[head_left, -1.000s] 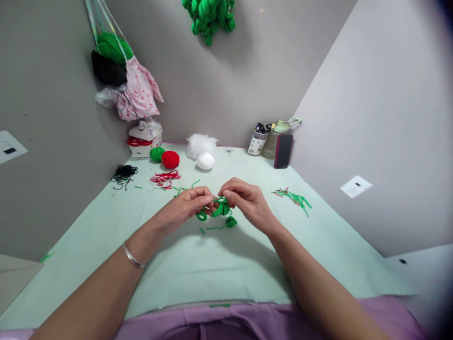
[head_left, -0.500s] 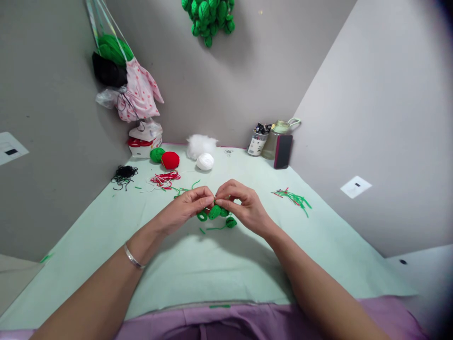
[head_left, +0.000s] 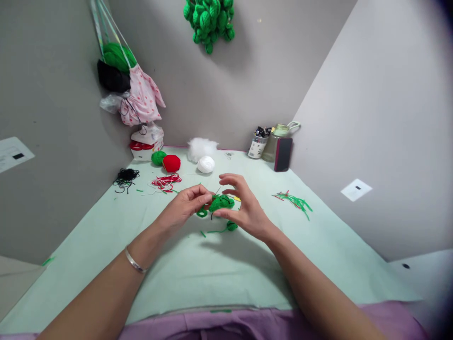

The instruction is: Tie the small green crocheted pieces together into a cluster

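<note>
My left hand [head_left: 187,205] pinches the left end of a small green crocheted piece [head_left: 222,202], holding it above the table. A thin needle-like point sticks up beside the fingertips. My right hand [head_left: 244,205] is open around the right side of the piece, thumb below and fingers curved above. Something yellow [head_left: 237,199] shows between its fingers and the piece; I cannot make out what it is. A green ring [head_left: 202,213] hangs below my left fingers. Under my right hand lies a small green ball [head_left: 232,226] with a yarn tail.
Behind my hands are red yarn strands [head_left: 166,181], a red yarn ball [head_left: 171,163], a white yarn ball [head_left: 205,165] and white stuffing [head_left: 202,149]. Black yarn [head_left: 126,178] lies left, green yarn scraps [head_left: 293,203] right. A phone [head_left: 283,155] leans near a bottle [head_left: 271,147] and a pen cup [head_left: 257,145].
My right hand has opened from a pinch and moved its fingers off the piece. The green piece has turned and shows more of its side. My left hand keeps its pinch.
</note>
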A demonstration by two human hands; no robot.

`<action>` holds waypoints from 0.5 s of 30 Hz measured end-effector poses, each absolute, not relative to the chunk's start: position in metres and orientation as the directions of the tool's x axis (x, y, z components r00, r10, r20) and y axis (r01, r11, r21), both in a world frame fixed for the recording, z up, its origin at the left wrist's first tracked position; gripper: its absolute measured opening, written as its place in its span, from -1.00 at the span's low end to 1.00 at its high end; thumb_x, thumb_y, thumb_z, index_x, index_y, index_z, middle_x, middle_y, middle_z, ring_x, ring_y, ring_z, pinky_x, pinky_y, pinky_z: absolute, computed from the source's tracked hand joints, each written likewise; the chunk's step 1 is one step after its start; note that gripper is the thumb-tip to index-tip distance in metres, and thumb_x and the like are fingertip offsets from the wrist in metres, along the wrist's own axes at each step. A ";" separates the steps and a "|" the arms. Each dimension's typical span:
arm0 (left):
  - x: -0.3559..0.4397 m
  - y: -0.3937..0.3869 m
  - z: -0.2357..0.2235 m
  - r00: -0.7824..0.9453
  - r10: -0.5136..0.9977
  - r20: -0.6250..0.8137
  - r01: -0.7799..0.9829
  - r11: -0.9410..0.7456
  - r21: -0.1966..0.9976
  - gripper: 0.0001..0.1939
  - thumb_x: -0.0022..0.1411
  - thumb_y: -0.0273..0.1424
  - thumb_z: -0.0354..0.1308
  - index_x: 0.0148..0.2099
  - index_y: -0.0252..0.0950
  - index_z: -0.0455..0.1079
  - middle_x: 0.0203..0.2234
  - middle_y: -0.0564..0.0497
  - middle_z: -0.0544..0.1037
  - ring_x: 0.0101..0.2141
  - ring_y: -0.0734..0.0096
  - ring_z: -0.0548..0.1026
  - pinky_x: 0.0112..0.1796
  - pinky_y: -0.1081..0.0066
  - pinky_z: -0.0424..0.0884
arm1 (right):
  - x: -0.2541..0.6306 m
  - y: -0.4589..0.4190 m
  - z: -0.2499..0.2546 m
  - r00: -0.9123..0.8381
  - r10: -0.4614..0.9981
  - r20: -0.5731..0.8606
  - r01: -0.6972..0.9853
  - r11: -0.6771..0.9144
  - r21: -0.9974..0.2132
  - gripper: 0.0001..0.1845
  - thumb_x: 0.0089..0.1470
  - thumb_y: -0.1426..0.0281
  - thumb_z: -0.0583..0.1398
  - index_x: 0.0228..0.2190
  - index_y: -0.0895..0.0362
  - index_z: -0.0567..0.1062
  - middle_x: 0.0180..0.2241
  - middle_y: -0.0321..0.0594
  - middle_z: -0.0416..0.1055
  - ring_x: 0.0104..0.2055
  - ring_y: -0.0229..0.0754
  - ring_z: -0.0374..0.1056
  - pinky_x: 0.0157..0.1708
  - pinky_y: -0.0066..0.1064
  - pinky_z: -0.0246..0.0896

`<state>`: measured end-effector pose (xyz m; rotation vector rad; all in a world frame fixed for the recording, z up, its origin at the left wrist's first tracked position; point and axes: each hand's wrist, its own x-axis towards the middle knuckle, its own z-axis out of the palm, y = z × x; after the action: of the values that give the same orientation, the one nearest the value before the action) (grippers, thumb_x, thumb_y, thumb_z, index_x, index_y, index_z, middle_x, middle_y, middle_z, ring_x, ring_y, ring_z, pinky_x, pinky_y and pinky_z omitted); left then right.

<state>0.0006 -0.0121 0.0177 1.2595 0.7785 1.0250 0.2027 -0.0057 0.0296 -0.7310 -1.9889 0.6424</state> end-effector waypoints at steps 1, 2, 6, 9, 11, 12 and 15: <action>0.001 -0.012 0.017 0.359 0.931 0.069 -0.206 0.007 0.979 -0.72 0.27 -0.19 0.26 -0.34 -0.27 0.34 -0.41 0.09 0.41 -0.40 0.50 0.30 -0.34 0.46 0.18 | 0.202 -0.005 0.027 -0.416 0.665 0.620 0.288 0.743 -0.604 -0.45 0.02 0.22 0.40 -0.02 0.01 0.31 0.12 -0.03 0.26 0.17 0.00 0.28 0.04 -0.11 0.38; 0.002 -0.012 0.017 0.347 0.936 0.066 -0.227 0.016 0.974 -0.72 0.25 -0.19 0.28 -0.34 -0.28 0.35 -0.40 0.08 0.43 -0.39 0.50 0.32 -0.34 0.46 0.20 | 0.201 -0.005 0.025 -0.418 0.618 0.666 0.339 0.786 -0.517 -0.48 0.02 0.23 0.40 -0.07 0.03 0.30 0.10 -0.01 0.27 0.16 0.02 0.29 0.03 -0.10 0.39; 0.003 -0.012 0.016 0.320 0.946 0.049 -0.279 0.044 0.959 -0.70 0.17 -0.20 0.34 -0.36 -0.29 0.37 -0.40 0.05 0.48 -0.36 0.46 0.39 -0.34 0.45 0.23 | 0.197 -0.003 0.014 -0.480 0.478 0.736 0.492 0.841 -0.226 -0.69 0.14 0.33 0.32 -0.15 0.07 0.33 0.04 0.06 0.36 0.04 0.03 0.38 -0.09 -0.13 0.43; 0.003 -0.012 0.016 0.297 0.953 0.059 -0.289 0.031 0.957 -0.70 0.19 -0.21 0.33 -0.37 -0.29 0.36 -0.38 0.05 0.51 -0.38 0.48 0.42 -0.34 0.46 0.25 | 0.195 -0.001 0.011 -0.451 0.457 0.767 0.503 0.840 -0.204 -0.87 0.23 0.41 0.23 -0.16 0.08 0.40 -0.03 0.02 0.41 -0.01 -0.04 0.43 -0.11 -0.19 0.44; 0.003 -0.012 0.016 0.296 0.954 0.047 -0.308 0.049 0.950 -0.70 0.18 -0.22 0.34 -0.36 -0.29 0.35 -0.34 0.03 0.55 -0.33 0.44 0.49 -0.25 0.43 0.32 | 0.196 -0.001 0.012 -0.411 0.479 0.776 0.469 0.840 -0.271 -0.92 0.26 0.44 0.19 -0.18 0.08 0.43 -0.07 -0.03 0.43 -0.04 -0.08 0.44 -0.10 -0.22 0.43; 0.003 -0.012 0.016 0.300 0.953 0.040 -0.319 0.061 0.946 -0.70 0.17 -0.22 0.35 -0.35 -0.29 0.35 -0.33 0.02 0.56 -0.28 0.41 0.53 -0.19 0.41 0.35 | 0.197 -0.001 0.014 -0.388 0.507 0.770 0.452 0.832 -0.320 -0.93 0.26 0.45 0.17 -0.19 0.07 0.44 -0.08 -0.05 0.44 -0.05 -0.09 0.44 -0.09 -0.22 0.42; 0.003 -0.012 0.018 0.307 0.950 0.054 -0.356 0.062 0.932 -0.70 0.16 -0.24 0.37 -0.35 -0.30 0.34 -0.26 0.00 0.58 -0.21 0.36 0.58 -0.06 0.33 0.39 | 0.198 -0.003 0.018 -0.317 0.639 0.701 0.399 0.760 -0.513 -0.93 0.28 0.42 0.16 -0.28 0.07 0.46 -0.12 -0.08 0.44 -0.11 -0.12 0.44 -0.11 -0.23 0.39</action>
<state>0.0029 -0.0120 0.0177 1.0673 0.7145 1.1262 0.1979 -0.0026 0.0182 -0.7866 -1.9507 0.3000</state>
